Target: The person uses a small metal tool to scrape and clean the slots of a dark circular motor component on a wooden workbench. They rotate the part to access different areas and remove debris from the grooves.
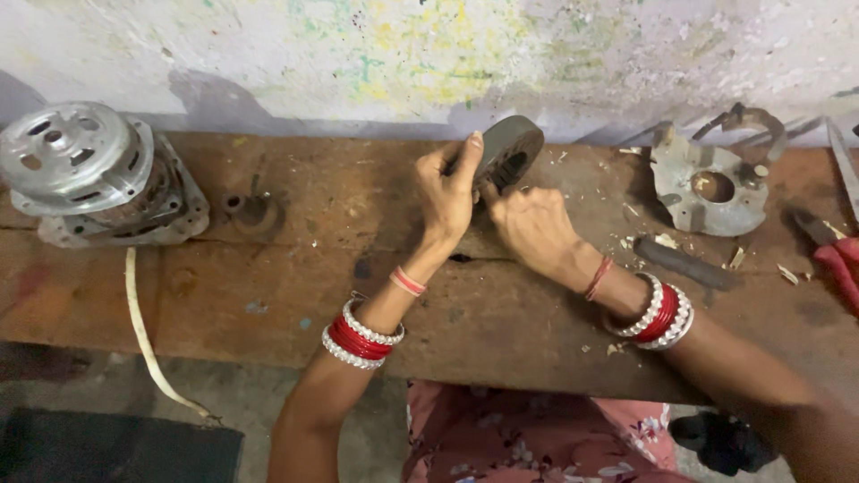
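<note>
The left hand is closed around a grey ring-shaped metal core, thumb on its near face and fingers wrapped over the rim. The core is held tilted, raised off the wooden surface at about 12 o'clock from the person's body, close to the back wall. The right hand lies just beside the core at its 5 o'clock; its fingers are curled and touch the lower edge of the core. What they pinch cannot be determined.

At 9 o'clock from the hands, well apart, an electric motor with a silver end cap rests on the surface, with a white cord hanging from it. A small rusty fitting stands between the motor and the left hand. At 3 o'clock lie a perforated metal end plate, a dark bar and red-handled pliers. Scraps litter the surface near the right hand.
</note>
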